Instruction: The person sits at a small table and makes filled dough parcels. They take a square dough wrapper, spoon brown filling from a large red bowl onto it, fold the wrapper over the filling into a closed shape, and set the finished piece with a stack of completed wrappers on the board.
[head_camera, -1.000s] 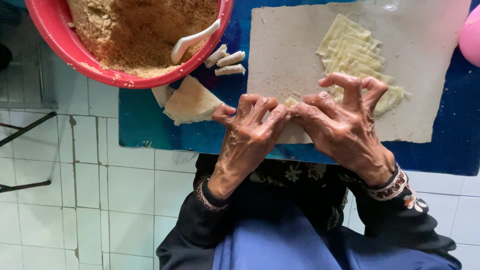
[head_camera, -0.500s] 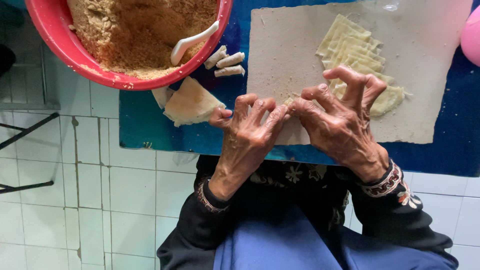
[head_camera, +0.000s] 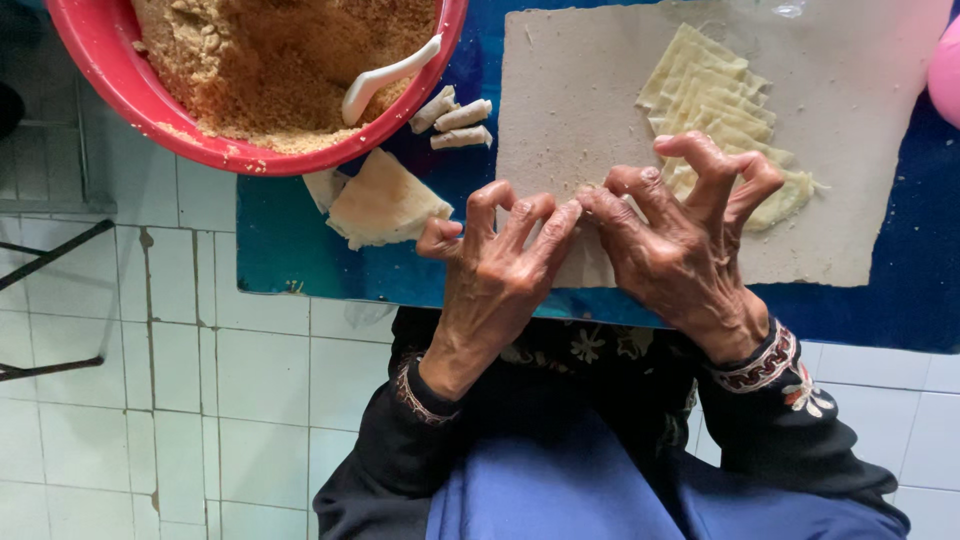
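We see our left hand (head_camera: 495, 262) and right hand (head_camera: 680, 245) bare, lined with raised veins and deep creases, the nails short. Both arms come out of black sleeves, the left cuff edged with a thin patterned band and the right cuff (head_camera: 762, 362) trimmed in a broader red and white woven band with a flower stitched beside it. Below the sleeves we wear a dark flower-printed top and a blue garment (head_camera: 560, 480) over the lap.

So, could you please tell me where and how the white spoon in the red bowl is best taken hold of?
Judging by its pose, take the white spoon by its free handle end near the red bowl rim, coming from the right; its other end lies in the brown crumb filling.
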